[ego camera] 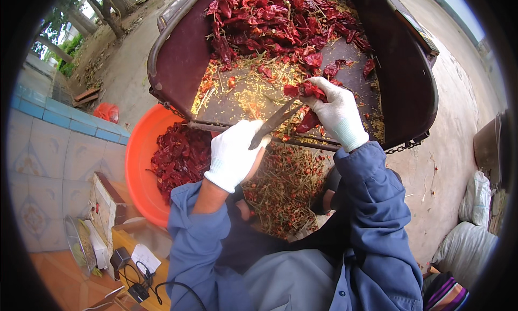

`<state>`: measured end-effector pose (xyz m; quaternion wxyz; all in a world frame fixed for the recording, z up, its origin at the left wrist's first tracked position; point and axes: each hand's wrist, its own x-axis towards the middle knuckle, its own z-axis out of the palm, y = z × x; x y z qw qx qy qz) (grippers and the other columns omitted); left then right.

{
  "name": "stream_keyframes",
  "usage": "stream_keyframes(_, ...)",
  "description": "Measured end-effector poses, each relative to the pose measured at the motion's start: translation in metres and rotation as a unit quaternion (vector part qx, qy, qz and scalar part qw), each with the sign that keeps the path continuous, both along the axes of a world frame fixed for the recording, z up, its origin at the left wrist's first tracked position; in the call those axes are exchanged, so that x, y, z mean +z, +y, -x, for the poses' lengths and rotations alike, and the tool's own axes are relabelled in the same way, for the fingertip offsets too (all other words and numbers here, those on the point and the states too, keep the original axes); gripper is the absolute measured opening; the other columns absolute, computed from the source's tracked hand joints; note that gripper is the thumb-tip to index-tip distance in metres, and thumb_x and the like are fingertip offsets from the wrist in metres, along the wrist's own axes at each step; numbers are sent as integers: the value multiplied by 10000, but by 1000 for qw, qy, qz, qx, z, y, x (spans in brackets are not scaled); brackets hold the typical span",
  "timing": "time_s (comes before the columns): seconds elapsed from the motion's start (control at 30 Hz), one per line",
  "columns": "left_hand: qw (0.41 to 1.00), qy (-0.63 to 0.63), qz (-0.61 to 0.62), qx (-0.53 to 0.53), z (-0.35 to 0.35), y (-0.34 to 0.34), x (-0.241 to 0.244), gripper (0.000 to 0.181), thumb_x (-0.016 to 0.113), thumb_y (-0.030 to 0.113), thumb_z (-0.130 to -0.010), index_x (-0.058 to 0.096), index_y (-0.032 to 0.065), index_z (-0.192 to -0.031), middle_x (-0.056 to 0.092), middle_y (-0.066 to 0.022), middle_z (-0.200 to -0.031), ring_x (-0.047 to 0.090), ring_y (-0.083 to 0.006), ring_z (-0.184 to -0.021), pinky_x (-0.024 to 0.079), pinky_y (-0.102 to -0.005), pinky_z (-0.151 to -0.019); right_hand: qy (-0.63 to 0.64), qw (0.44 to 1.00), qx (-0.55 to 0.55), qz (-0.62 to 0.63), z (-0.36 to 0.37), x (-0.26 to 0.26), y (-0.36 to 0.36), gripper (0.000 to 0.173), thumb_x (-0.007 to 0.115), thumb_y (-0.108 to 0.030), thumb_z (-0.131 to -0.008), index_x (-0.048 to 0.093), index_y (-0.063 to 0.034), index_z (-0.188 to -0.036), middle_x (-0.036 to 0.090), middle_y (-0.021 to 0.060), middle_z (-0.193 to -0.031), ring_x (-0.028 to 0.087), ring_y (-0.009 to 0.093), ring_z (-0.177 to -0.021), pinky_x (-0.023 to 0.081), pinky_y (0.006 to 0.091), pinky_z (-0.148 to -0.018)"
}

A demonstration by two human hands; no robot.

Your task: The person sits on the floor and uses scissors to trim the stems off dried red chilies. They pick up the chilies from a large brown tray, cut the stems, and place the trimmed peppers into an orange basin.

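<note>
My left hand (234, 155), in a white knit glove, grips a dark pair of scissors (272, 125). Its two blades point up and right, with the tips at a dried red chilli pepper (317, 91). That pepper is pinched by my right hand (338, 112), gloved in white too, above the open front edge of a maroon metal cart bed (178, 52). Behind my hands, a heap of dried red chillies (279, 23) fills the back of the bed. Yellow seeds (249, 100) and bits of stem are strewn over the bed floor. Whether the blades touch the pepper, I cannot tell.
An orange plastic tub (137, 169) at left holds dark red chillies (178, 157). Between my feet lies a pile of cut stems (287, 185). A wooden box (121, 232) with cables stands lower left. White sacks (465, 246) sit at right. Chains (404, 147) hang at the cart's front corners.
</note>
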<state>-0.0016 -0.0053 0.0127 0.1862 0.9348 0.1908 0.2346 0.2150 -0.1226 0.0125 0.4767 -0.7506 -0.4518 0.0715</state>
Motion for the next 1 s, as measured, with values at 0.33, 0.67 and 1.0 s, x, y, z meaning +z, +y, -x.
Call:
stream_keyframes(0.33,996,-4,-91,-9,9,5,-1,361,742,141,-808,671,79,-1157,634,-111,-856,652,-320,-745,532,-382,-643,-73,996,7,44,8,7,-2,392,779,-67,-827,669,-11,-1199,719,196,-1069,717,268,-970,543,333,-849)
stream_keyframes(0.67,989,11,-142,-32,20,14,-2,392,740,129,-775,662,86,-1157,628,-97,-845,649,-308,-754,530,-381,-657,-202,978,57,10,7,2,-3,338,677,-21,-778,687,-74,-1112,697,167,-947,676,368,-881,545,407,-777)
stream_keyframes(1.0,994,101,-7,-44,19,18,9,327,753,219,-815,707,77,-1105,695,-131,-946,685,-339,-856,551,-388,-747,-63,988,135,36,-2,5,-10,379,676,6,-765,697,-35,-1141,702,211,-999,690,381,-913,552,386,-797)
